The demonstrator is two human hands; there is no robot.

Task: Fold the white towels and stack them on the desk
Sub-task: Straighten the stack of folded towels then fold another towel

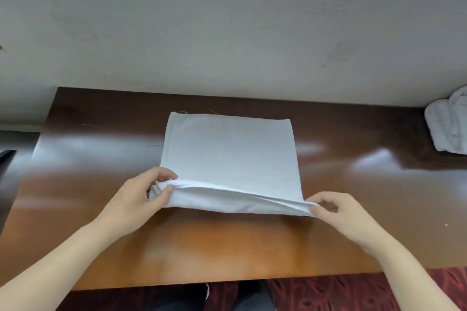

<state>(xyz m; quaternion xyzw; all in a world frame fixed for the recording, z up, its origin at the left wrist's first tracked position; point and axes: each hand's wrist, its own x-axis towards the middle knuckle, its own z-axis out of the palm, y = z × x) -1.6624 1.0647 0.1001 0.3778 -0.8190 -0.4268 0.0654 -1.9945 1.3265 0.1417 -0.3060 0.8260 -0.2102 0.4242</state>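
Observation:
A white towel (231,151) lies flat in the middle of the brown wooden desk (101,159), folded into a rough square. Its near edge is lifted off the desk surface. My left hand (141,197) pinches the near left corner of that edge. My right hand (338,212) pinches the near right corner. Between the two hands the towel's layers hang slightly and show as a thick fold. A heap of crumpled white towels (449,126) rests at the desk's far right, cut off by the frame edge.
A pale wall (227,33) runs along the desk's back edge. Loose threads (154,144) lie on the desk beside the towel. Red patterned carpet (328,293) and my dark-clothed legs (250,295) show below the front edge. A dark object (6,156) sits at far left.

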